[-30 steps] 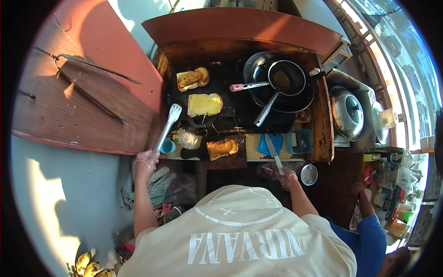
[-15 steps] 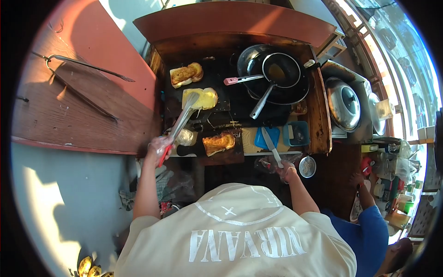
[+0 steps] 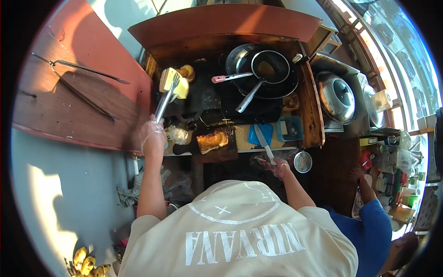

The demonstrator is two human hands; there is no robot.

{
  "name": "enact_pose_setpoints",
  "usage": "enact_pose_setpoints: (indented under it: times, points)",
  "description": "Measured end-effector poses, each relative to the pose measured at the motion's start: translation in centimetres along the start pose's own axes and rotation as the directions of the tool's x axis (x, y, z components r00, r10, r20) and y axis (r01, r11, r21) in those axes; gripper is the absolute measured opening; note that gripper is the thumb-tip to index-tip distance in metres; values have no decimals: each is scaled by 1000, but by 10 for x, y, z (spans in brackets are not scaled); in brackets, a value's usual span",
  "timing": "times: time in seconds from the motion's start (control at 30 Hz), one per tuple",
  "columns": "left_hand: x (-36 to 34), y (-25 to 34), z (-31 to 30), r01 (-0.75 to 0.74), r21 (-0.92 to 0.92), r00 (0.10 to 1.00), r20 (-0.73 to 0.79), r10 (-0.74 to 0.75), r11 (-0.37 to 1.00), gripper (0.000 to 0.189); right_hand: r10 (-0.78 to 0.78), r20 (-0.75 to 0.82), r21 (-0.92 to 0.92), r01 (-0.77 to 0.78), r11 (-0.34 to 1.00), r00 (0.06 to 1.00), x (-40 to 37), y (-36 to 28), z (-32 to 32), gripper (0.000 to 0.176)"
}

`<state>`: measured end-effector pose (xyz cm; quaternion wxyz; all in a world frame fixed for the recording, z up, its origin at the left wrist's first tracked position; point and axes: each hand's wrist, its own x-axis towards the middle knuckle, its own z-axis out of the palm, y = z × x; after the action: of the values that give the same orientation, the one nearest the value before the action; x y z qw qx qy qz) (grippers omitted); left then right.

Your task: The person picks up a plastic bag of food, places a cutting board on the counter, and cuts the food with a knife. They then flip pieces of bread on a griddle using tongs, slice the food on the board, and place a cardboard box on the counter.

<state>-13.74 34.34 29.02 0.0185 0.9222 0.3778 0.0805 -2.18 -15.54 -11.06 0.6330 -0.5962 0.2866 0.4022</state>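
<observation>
My left hand (image 3: pixel 153 134), in a clear plastic glove, is closed around metal tongs (image 3: pixel 162 107). The tong tips grip a pale yellow bread sandwich (image 3: pixel 171 84), raised and tilted at the left of the dark griddle (image 3: pixel 203 90). Partly behind it lies a browned toast sandwich (image 3: pixel 187 72). My right hand (image 3: pixel 280 169), also gloved, holds a knife (image 3: pixel 265 144) by its handle, the blade pointing away over a blue lid (image 3: pixel 254 136). Between my hands, another browned toast (image 3: pixel 213 140) rests on a dark cutting board (image 3: pixel 217 155).
Two pans, a small frying pan (image 3: pixel 271 69) over a larger wok (image 3: pixel 235 57), occupy the griddle's right side. A blue container (image 3: pixel 290 128) and a small metal bowl (image 3: pixel 302 162) are near my right hand. Further right are a lidded pot (image 3: pixel 336 99) and a co-worker's arm (image 3: pixel 369 190).
The tongs have lifted the yellow bread sandwich off the griddle and carried it up and left, tilting it. My left hand turned with them. The knife stays in my right hand.
</observation>
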Motion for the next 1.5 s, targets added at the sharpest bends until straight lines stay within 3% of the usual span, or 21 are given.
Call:
enact_pose_setpoints:
  times: [0.07,0.13,0.17,0.37,0.43,0.63,0.7,0.77,0.83,0.87,0.9,0.97,1.03,1.07,1.13,1.2,1.33,1.37,1.43,1.47,1.5]
  points:
    - [4,13,-4,-13,221,998,-54,25,975,27,-124,163,-301,169,939,979,7,1,-11,38]
    - [2,29,2,-65,321,988,-110,105,945,24,181,-4,250,-175,952,983,-41,-36,21,38]
    - [1,37,9,-117,418,969,-150,196,901,23,188,4,239,-183,953,982,-45,-38,21,38]
    - [-20,86,66,-61,591,961,-184,208,804,30,-90,253,-320,171,932,963,-1,-14,-7,29]
    - [-28,99,56,-50,587,950,-222,220,808,30,184,53,209,-191,959,982,-43,-46,16,29]
    - [-83,90,-27,-108,356,994,34,103,928,18,178,217,125,-208,970,960,-44,-53,4,30]
    - [-102,50,-13,44,209,999,-23,-41,977,21,184,180,93,-203,975,966,-45,-55,7,28]
    - [-122,0,-1,192,-159,961,230,-152,968,27,187,142,61,-198,978,972,-49,-56,8,26]
    - [-154,-44,16,664,-661,742,641,-198,349,31,163,105,-29,-161,986,981,-57,-63,11,21]
    - [-157,-39,8,650,-675,756,622,-204,349,31,119,154,-69,-109,992,981,-62,-66,8,20]
    - [-161,-28,-6,634,-607,759,606,-237,479,32,73,218,-115,-49,992,973,-63,-66,2,18]
    - [-157,-17,-46,376,-420,909,340,-241,826,33,-407,605,-426,710,561,685,54,-2,-42,17]
    - [-125,-15,-93,-18,-14,986,-165,16,1000,32,36,303,-8,-35,999,952,-74,-79,7,15]
    - [-104,-12,-115,-128,216,901,-383,205,968,31,36,304,6,-40,999,952,-78,-86,14,15]
    - [-61,14,-192,-58,453,913,-337,231,890,27,21,309,17,-28,999,951,-74,-84,6,14]
    - [-21,0,-230,-104,555,793,-455,406,825,21,-106,387,-383,264,885,916,-33,-68,-12,15]
    - [42,-40,-286,-258,730,515,-450,729,633,26,-339,606,-390,640,662,719,52,-26,-50,18]
    - [53,-50,-294,-337,766,405,-407,819,548,27,-229,499,-373,446,814,836,5,-45,-34,18]
    - [68,-62,-302,-373,770,426,-354,832,518,27,15,227,-155,21,988,974,-117,-97,13,17]
    - [74,-66,-305,-412,771,444,-295,846,485,26,11,224,-149,24,989,974,-94,-83,2,17]
    - [80,-73,-304,-415,770,439,-297,848,484,26,-306,460,-298,469,831,834,-62,-62,-14,17]
